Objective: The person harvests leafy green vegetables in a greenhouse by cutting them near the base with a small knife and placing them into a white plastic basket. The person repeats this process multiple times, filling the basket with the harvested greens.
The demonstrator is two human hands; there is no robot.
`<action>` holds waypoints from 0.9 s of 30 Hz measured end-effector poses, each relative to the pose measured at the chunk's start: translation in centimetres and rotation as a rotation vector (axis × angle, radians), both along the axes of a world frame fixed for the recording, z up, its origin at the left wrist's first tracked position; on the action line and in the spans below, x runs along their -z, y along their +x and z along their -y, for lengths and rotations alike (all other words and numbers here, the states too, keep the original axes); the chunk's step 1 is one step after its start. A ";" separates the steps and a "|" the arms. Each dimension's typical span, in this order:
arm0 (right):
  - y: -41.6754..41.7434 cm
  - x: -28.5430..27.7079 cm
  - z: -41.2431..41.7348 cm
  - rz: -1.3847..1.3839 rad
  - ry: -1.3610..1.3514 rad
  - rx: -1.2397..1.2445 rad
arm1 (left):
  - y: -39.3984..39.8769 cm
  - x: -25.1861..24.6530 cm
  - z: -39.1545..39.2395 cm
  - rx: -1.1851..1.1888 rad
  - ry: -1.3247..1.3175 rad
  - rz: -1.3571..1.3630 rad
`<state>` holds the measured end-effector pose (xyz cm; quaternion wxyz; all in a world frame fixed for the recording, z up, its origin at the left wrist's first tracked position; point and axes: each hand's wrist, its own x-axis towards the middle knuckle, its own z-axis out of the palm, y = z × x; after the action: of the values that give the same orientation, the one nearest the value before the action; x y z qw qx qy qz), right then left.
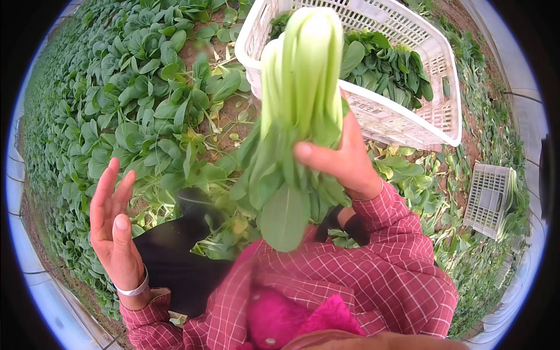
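My right hand (339, 159) grips a bunch of bok choy (306, 100) by its leafy part. The pale green stalks point up and away from me, and the dark leaves hang towards my lap. Off to the left, my left hand (113, 223) is raised with nothing in it, its fingers apart. Beyond the bunch stands a white plastic crate (402, 113), partly hidden by the stalks. More harvested bok choy (385, 70) lies inside that crate, leaves showing.
Dense rows of growing bok choy (131, 100) cover the ground on my left. Loose leaves (402, 168) litter the soil at right. A second crate (488, 199) lies farther right with greens beside it. Plastic sheeting (520, 122) edges the plot.
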<state>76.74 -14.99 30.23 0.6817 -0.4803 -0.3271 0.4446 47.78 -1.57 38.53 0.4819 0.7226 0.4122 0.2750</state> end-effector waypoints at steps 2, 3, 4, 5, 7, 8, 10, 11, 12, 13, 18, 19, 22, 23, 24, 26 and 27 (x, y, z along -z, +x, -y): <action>3.8 -3.5 0.9 0.021 -0.120 0.132 | -0.1 0.1 0.2 -0.037 -0.073 0.007; 5.4 -4.9 1.4 0.049 -0.174 0.207 | -0.2 0.3 0.6 -0.042 -0.136 0.010; 7.1 -6.1 1.7 0.143 -0.248 0.273 | -0.4 0.2 0.9 -0.018 -0.203 0.025; 9.1 -6.1 1.2 0.221 -0.296 0.315 | -1.2 0.0 1.2 -0.020 -0.212 0.014; 14.1 -5.6 0.6 0.383 -0.401 0.334 | -2.1 -0.1 1.6 -0.011 -0.188 -0.034; 16.5 -5.3 0.3 0.466 -0.418 0.341 | -2.1 -0.4 2.1 -0.004 -0.219 -0.029; 21.7 -3.5 -1.9 0.597 -0.488 0.322 | -2.3 -0.2 1.8 0.031 -0.242 0.004; 23.7 -2.8 -2.5 0.635 -0.567 0.293 | -1.8 -0.7 1.3 0.069 -0.247 -0.013; 22.6 -2.1 -5.2 0.569 -0.593 0.363 | -1.8 -1.4 1.2 0.051 -0.256 -0.039; 22.4 -1.1 -7.1 0.536 -0.628 0.440 | -1.9 -1.6 1.1 0.043 -0.281 -0.043; 31.5 14.0 -9.5 1.197 -1.319 0.534 | -1.0 -2.8 1.5 0.033 -0.430 -0.104; 30.5 16.1 -10.3 1.337 -1.464 0.598 | -1.5 -2.5 1.1 0.046 -0.442 -0.111; 29.6 18.0 -9.1 1.705 -1.276 0.377 | -1.5 -2.7 1.0 0.012 -0.503 -0.143; 29.9 18.0 -9.0 1.690 -1.227 0.331 | -1.5 -2.9 0.8 0.012 -0.521 -0.167; 30.3 17.9 -8.9 1.734 -1.235 0.267 | -1.8 -2.8 0.9 0.010 -0.525 -0.177; 33.2 17.2 -8.4 1.557 -1.243 0.177 | -2.2 -2.3 0.7 0.015 -0.523 -0.167; 34.4 16.5 -8.0 1.531 -1.301 0.119 | -2.0 -2.5 0.7 0.014 -0.540 -0.170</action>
<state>111.13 -6.99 13.77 -0.0858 -0.9314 -0.3460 0.0736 45.74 -2.26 41.03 0.6225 0.5916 0.5044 0.0902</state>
